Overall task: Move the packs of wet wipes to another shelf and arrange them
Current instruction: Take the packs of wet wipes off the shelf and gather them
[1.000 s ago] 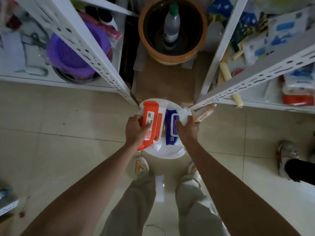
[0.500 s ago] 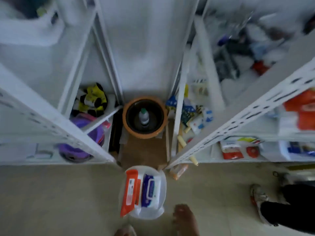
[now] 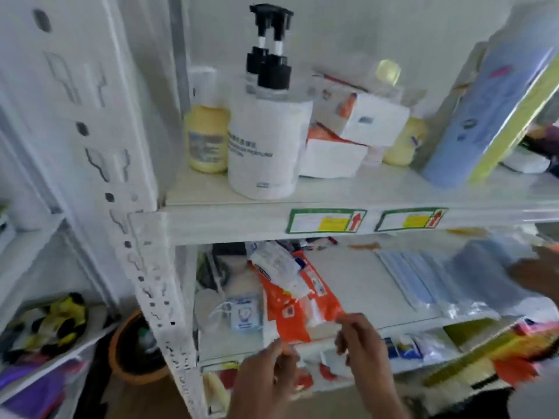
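Orange wet wipes packs lie in a loose pile on the middle shelf of the white rack, with a crumpled white pack on top of them. My left hand reaches up with its fingertips at the near white edge of the front orange pack. My right hand has its curled fingertips at that pack's near right corner. Motion blur hides whether either hand grips the pack.
The upper shelf holds two white pump bottles, a yellow bottle, white boxes and a blue cylinder. Bagged blue masks lie right of the wipes. Another person's hand reaches in at the right. A brown pot stands below.
The view swung up from the floor tub, where both hands held wipes packs, to the rack's middle shelf. Both hands left the tub and now reach to the orange packs there.
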{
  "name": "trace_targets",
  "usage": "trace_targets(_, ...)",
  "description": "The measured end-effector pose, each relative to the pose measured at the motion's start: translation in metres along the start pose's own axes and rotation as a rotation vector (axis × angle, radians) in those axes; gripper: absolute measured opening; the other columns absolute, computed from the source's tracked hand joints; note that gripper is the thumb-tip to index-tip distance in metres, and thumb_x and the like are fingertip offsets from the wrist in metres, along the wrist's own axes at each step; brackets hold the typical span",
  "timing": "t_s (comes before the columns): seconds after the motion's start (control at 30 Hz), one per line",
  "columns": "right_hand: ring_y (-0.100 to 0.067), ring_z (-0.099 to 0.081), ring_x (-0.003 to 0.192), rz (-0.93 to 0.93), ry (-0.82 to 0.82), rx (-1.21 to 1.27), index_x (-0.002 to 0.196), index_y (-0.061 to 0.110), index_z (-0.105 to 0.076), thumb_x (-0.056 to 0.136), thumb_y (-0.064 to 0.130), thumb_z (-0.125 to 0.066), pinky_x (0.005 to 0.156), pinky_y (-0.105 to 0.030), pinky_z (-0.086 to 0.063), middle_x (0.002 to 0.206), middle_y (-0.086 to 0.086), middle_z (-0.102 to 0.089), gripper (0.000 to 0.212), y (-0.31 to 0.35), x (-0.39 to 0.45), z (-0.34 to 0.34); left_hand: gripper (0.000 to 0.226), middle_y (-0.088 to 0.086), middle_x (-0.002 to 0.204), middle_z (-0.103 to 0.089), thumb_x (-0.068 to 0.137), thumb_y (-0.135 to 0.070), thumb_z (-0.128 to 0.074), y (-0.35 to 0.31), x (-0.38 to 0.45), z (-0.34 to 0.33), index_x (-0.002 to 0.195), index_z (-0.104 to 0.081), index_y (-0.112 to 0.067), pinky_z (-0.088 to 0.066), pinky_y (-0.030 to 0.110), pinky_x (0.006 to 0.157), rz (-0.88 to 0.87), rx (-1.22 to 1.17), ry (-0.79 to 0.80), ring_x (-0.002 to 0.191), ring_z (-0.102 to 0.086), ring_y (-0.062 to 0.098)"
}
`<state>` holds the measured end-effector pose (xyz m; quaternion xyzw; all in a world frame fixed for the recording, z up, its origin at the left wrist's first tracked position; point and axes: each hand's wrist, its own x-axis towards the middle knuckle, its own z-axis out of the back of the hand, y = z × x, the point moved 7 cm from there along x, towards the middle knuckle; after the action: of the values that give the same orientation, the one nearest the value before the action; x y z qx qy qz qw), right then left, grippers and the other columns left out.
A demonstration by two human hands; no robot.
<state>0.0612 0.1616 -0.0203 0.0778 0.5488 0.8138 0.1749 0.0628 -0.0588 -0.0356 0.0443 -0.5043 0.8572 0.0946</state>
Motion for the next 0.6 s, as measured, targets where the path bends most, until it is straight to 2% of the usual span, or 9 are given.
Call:
trace_targets(0.07,-0.022,-0.063,0.059,0.044,0.007,-0.018,0.085,0.021,-0.065,0.102,0.011,-0.054,0.052,-0.037,-0.049,0.067,-0.01,-0.068,0.023,0.016,0.042,0.001,0.014,-0.009,0.07,-0.074,0.098,-0.025,-0.064,-0.005,0.037,0.007,0.085,-0.065,-0.03,-0.06,0.027,0.062,0.156,-0.112,-0.021,0.062,-0.071,0.003)
trace_targets(0.13,-0.027,-0.068,0.065,0.033,0.057,-0.071,0.085,0.025,-0.064,0.101,0.016,-0.053,0.06,-0.045,-0.056,0.069,-0.004,-0.071,0.021,0.02,0.074,-0.007,0.008,-0.007,0.081,-0.074,0.099,-0.028,-0.064,0.0,0.07,0.013,0.091,-0.065,-0.029,-0.061,0.033,0.064,0.263,-0.073,-0.145,0.071,-0.074,0.011)
trace_targets(0.2,-0.025,-0.072,0.07,0.007,0.134,-0.106,0.091,0.028,-0.063,0.098,0.03,-0.054,0.066,-0.046,-0.061,0.078,0.002,-0.074,0.011,0.021,0.1,-0.021,0.002,-0.007,0.088,-0.072,0.097,-0.026,-0.064,0.013,0.086,0.0,0.096,-0.064,-0.024,-0.061,0.039,0.069,0.445,-0.05,-0.171,0.075,-0.072,0.015)
trace_targets(0.23,-0.023,-0.073,0.076,-0.004,0.174,-0.133,0.098,0.028,-0.062,0.094,0.045,-0.055,0.071,-0.046,-0.062,0.088,0.003,-0.076,0.019,0.023,0.118,-0.031,0.005,-0.007,0.088,-0.071,0.096,-0.026,-0.064,0.02,0.095,-0.005,0.098,-0.064,-0.022,-0.06,0.04,0.072,0.509,-0.012,-0.165,0.076,-0.071,0.015)
trace_targets(0.3,-0.024,-0.074,0.09,-0.003,0.25,-0.21,0.114,0.029,-0.06,0.081,0.079,-0.048,0.082,-0.047,-0.062,0.105,0.0,-0.074,0.061,0.033,0.149,-0.056,0.014,-0.004,0.088,-0.07,0.092,-0.033,-0.064,0.036,0.112,-0.015,0.098,-0.064,-0.02,-0.061,0.037,0.076,0.62,0.057,-0.137,0.075,-0.07,0.015)
trace_targets(0.37,-0.027,-0.071,0.106,0.045,0.341,-0.322,0.125,0.03,-0.058,0.065,0.096,-0.042,0.091,-0.044,-0.058,0.117,-0.002,-0.071,0.09,0.039,0.175,-0.089,0.032,0.001,0.091,-0.072,0.086,-0.047,-0.068,0.054,0.122,-0.027,0.101,-0.062,-0.019,-0.063,0.04,0.074,0.714,0.0,-0.167,0.073,-0.072,0.019)
trace_targets(0.47,-0.028,-0.069,0.106,0.025,0.5,-0.473,0.136,0.018,-0.052,0.06,0.088,-0.054,0.085,-0.037,-0.056,0.118,-0.005,-0.07,0.103,0.045,0.181,-0.121,0.044,0.006,0.092,-0.072,0.087,-0.049,-0.071,0.061,0.131,-0.035,0.109,-0.063,-0.012,-0.056,0.032,0.064,0.773,-0.051,-0.227,0.075,-0.071,0.021)
trace_targets(0.53,-0.021,-0.072,0.09,-0.014,0.521,-0.482,0.123,0.016,-0.061,0.07,0.073,-0.067,0.075,-0.034,-0.059,0.101,-0.001,-0.073,0.079,0.041,0.176,-0.122,0.039,0.005,0.084,-0.072,0.089,-0.042,-0.073,0.066,0.136,-0.037,0.105,-0.068,-0.007,-0.055,0.029,0.059,0.824,-0.141,-0.236,0.069,-0.071,0.019)
trace_targets(0.6,-0.015,-0.072,0.08,-0.07,0.498,-0.361,0.114,0.019,-0.066,0.074,0.061,-0.075,0.072,-0.034,-0.062,0.092,0.003,-0.073,0.059,0.03,0.172,-0.119,0.036,0.009,0.082,-0.071,0.087,-0.034,-0.078,0.068,0.134,-0.038,0.1,-0.066,-0.003,-0.056,0.029,0.057,0.922,-0.327,-0.233,0.065,-0.069,0.02)
